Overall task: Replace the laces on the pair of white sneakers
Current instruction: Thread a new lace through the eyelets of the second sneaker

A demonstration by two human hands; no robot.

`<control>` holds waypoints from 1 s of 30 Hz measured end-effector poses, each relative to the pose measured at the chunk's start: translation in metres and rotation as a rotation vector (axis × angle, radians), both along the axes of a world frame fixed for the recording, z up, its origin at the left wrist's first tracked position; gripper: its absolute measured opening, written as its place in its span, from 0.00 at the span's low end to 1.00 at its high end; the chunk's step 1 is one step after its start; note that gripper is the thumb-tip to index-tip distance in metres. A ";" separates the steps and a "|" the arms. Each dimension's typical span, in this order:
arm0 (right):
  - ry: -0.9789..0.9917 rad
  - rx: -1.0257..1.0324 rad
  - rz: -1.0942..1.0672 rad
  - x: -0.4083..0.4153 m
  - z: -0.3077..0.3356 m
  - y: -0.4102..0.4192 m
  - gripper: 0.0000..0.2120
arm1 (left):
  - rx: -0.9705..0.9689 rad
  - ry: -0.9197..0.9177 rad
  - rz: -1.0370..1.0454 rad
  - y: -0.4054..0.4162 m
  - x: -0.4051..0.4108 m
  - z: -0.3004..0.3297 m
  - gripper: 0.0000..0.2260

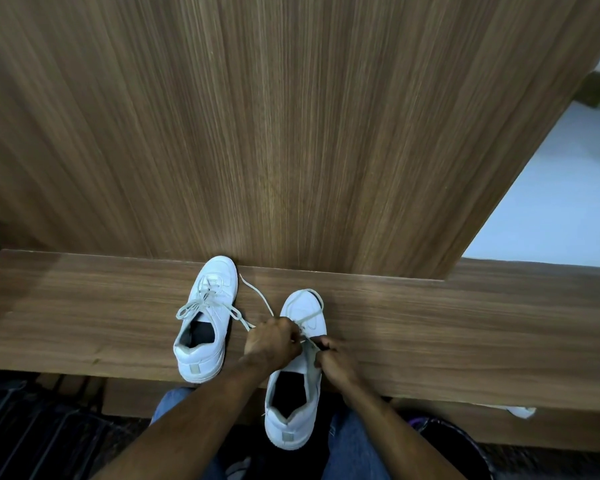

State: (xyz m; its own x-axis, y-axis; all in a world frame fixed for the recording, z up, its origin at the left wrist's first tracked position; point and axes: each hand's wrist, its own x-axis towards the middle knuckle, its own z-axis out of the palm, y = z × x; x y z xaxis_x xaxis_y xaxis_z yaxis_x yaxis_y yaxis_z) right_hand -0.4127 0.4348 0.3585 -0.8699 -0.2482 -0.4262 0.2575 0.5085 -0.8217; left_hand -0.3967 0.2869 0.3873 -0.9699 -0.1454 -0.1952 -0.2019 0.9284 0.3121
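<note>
pinching lace (257, 299) with left hand (274, 341) and right hand (333, 358) at lower centre, best drawn evenly through shoe (305, 317) eyelets, avoiding twists.

Upright wood panel (291, 133) behind sneakers (207, 320).

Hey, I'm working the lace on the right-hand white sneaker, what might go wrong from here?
1. The right-hand white sneaker overhangs the wooden shelf edge at its heel; a hard pull could tip it off toward your lap.
2. The loose pale lace trails past the laced left-hand white sneaker; it may snag that shoe's bow or drag it.
3. Your left hand and right hand crowd the eyelets, so a skipped eyelet could go unnoticed.
</note>
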 end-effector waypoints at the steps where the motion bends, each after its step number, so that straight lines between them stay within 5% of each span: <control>1: 0.005 -0.005 0.006 0.000 0.000 0.000 0.15 | 0.002 -0.001 0.001 0.000 0.000 0.000 0.11; 7: 0.013 0.020 0.097 0.000 0.003 0.001 0.19 | -0.164 0.036 -0.213 -0.001 -0.005 0.004 0.12; 14: -0.021 -0.082 -0.001 -0.010 -0.009 0.002 0.10 | -0.061 0.068 -0.098 0.002 -0.003 -0.006 0.12; 21: 0.205 0.234 0.091 -0.023 -0.014 -0.010 0.12 | -0.075 0.110 -0.008 0.002 0.008 -0.007 0.12; 24: 0.260 0.186 -0.060 -0.033 0.003 -0.003 0.11 | 0.031 0.120 0.104 -0.001 0.012 -0.008 0.16; 30: 0.447 -0.235 -0.745 -0.077 0.047 0.045 0.12 | 0.201 0.072 0.326 -0.008 0.017 -0.006 0.24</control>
